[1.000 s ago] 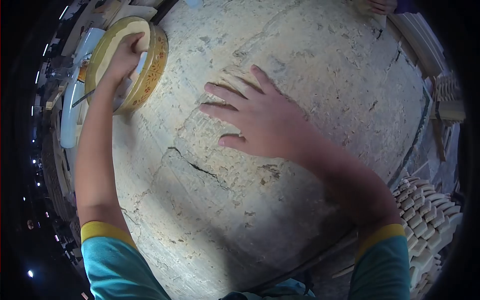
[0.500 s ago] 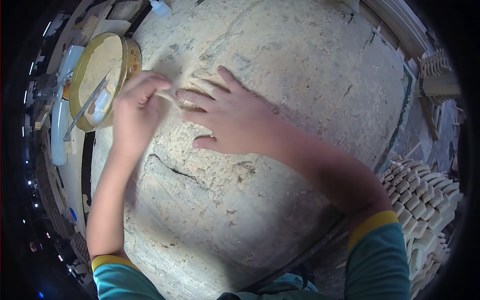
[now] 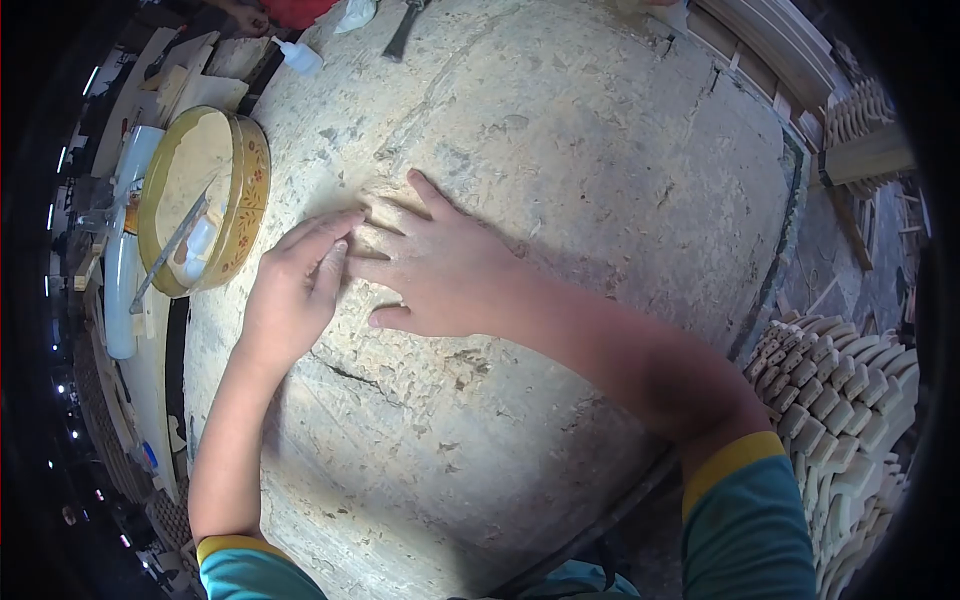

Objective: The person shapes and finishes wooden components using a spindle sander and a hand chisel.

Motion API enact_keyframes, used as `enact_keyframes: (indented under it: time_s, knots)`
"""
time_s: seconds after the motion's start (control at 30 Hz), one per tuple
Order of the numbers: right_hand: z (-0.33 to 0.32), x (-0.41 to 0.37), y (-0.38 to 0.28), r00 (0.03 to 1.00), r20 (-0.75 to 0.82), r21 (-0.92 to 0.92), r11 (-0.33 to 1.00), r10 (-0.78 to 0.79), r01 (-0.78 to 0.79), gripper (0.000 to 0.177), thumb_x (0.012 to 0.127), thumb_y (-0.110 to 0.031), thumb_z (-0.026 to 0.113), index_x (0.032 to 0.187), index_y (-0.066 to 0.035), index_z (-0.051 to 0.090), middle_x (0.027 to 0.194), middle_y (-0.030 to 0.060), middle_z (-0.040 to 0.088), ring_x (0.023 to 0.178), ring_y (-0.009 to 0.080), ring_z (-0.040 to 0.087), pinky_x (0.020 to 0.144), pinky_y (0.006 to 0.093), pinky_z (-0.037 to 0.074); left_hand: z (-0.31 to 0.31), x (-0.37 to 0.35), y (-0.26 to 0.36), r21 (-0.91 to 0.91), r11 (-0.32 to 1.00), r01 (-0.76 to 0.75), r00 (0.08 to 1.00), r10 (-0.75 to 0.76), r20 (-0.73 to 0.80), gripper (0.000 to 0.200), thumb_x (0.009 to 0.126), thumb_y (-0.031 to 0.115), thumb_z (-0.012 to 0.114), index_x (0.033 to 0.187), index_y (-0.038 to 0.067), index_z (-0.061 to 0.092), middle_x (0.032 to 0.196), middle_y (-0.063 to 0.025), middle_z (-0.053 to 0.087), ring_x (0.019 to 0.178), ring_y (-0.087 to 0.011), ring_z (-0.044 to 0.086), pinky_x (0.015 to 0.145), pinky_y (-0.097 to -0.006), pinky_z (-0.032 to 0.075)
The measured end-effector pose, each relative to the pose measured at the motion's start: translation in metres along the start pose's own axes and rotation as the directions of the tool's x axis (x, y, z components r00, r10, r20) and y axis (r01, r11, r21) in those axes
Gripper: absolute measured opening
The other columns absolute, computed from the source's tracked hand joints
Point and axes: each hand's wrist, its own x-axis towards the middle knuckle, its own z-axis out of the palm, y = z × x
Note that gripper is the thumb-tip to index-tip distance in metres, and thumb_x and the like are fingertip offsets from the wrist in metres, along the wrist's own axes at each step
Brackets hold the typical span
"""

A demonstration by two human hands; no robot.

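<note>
My right hand [image 3: 440,265] lies palm down with fingers spread on the worn, dusty work surface [image 3: 560,170]. Beside its fingertips is my left hand [image 3: 295,285], its thumb and fingers drawn together in a pinch and touching or almost touching the right hand's fingers. Whatever the left fingers hold is too small or hidden to make out. Left of the hands stands a round, flower-patterned tin [image 3: 252,190] of pale material. A flat metal strip [image 3: 172,250] and a whitish object [image 3: 200,240] rest in it.
A small white squeeze bottle [image 3: 300,57] and a dark flat-ended tool [image 3: 402,32] lie at the far edge. Curved wooden pieces [image 3: 840,390] are stacked at the right. Another person's hand [image 3: 250,18] shows at the far left. A clear bottle [image 3: 120,280] lies behind the tin.
My left hand has moved right and down to my right hand's fingertips; the thin pale piece at its fingers no longer shows. My view has shifted, revealing the dark tool and another person's hand.
</note>
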Motion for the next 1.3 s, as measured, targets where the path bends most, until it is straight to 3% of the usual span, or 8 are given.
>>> enact_keyframes:
  time_s: [0.17,0.6,0.73,0.8,0.87,0.97,1.2,1.3]
  knots:
    - [0.005,0.001,0.0,0.996,-0.088,-0.002,1.0,-0.023,0.023,0.061,0.096,-0.057,0.049,0.142,-0.017,0.048,0.151,0.0139,0.044,0.147,0.0307,0.031,0.12,0.0589,0.012,-0.004,-0.011,-0.003,-0.088,0.993,0.08,0.996,-0.077,0.035,0.031,0.093,0.002,0.057,0.123,0.001,0.065,0.125,-0.0184,0.065,0.114,-0.0331,0.064,0.099,-0.0369,0.05]
    - [-0.004,0.006,-0.005,0.997,-0.08,0.008,1.0,-0.005,0.005,0.062,0.094,-0.054,0.055,0.148,-0.024,0.046,0.158,0.0025,0.035,0.147,0.0245,0.027,0.121,0.0577,0.013,-0.043,-0.056,-0.029,0.217,0.975,0.048,0.963,0.012,-0.269,0.026,0.091,0.003,0.06,0.116,0.002,0.068,0.12,-0.016,0.067,0.112,-0.0329,0.063,0.1,-0.0379,0.048]
    - [-0.003,0.007,-0.005,0.996,-0.091,0.045,0.999,0.002,0.002,0.062,0.093,-0.052,0.058,0.147,-0.024,0.047,0.158,0.0026,0.035,0.146,0.0245,0.028,0.12,0.0583,0.014,-0.078,-0.058,-0.067,-0.1,0.953,0.285,0.849,-0.3,-0.435,0.022,0.094,0.008,0.061,0.114,0.0,0.068,0.115,-0.0102,0.07,0.106,-0.0175,0.065,0.096,-0.0304,0.048]
    - [-0.008,0.007,-0.006,0.997,-0.077,0.065,0.998,-0.002,0.007,0.062,0.092,-0.051,0.059,0.146,-0.025,0.047,0.157,0.0029,0.036,0.146,0.0245,0.028,0.12,0.0588,0.015,-0.108,-0.049,-0.104,-0.287,0.878,0.382,0.813,-0.467,-0.347,0.024,0.098,0.012,0.058,0.115,-0.002,0.068,0.111,-0.0106,0.07,0.102,-0.0154,0.065,0.092,-0.0292,0.048]
    - [-0.011,0.007,-0.007,0.998,-0.07,0.069,0.998,-0.003,0.008,0.062,0.091,-0.05,0.06,0.146,-0.024,0.047,0.157,0.0031,0.036,0.146,0.0247,0.029,0.12,0.0593,0.016,-0.126,-0.041,-0.138,0.034,0.854,0.519,0.811,-0.48,-0.333,0.026,0.097,0.013,0.057,0.115,-0.004,0.067,0.109,-0.0154,0.07,0.101,-0.0229,0.067,0.092,-0.0329,0.049]
    - [-0.011,0.008,-0.007,0.997,-0.075,0.065,0.998,0.001,0.004,0.062,0.091,-0.05,0.061,0.145,-0.024,0.048,0.156,0.0035,0.038,0.146,0.0249,0.03,0.119,0.0597,0.017,-0.131,-0.031,-0.167,0.403,0.803,0.44,0.895,-0.355,-0.269,0.027,0.095,0.013,0.057,0.114,-0.003,0.068,0.11,-0.0209,0.069,0.1,-0.0341,0.067,0.092,-0.0382,0.05]
    - [-0.006,0.006,-0.004,0.994,-0.108,0.072,0.997,0.0,0.008,0.062,0.091,-0.051,0.061,0.145,-0.024,0.048,0.155,0.0028,0.039,0.145,0.0246,0.03,0.119,0.0597,0.017,-0.13,-0.01,-0.173,0.487,0.754,0.442,0.897,-0.372,-0.238,0.024,0.092,0.011,0.056,0.107,-0.001,0.069,0.106,-0.0247,0.068,0.103,-0.0398,0.065,0.089,-0.0437,0.049]
    - [-0.007,0.005,-0.006,0.99,-0.141,0.041,0.999,-0.007,0.013,0.053,0.093,-0.047,0.058,0.137,-0.016,0.055,0.146,0.008,0.048,0.141,0.0291,0.037,0.116,0.0574,0.022,-0.13,-0.009,-0.18,0.53,0.753,0.39,0.92,-0.337,-0.199,0.022,0.088,0.002,0.058,0.106,-0.002,0.068,0.106,-0.0253,0.067,0.103,-0.0416,0.063,0.088,-0.0441,0.049]
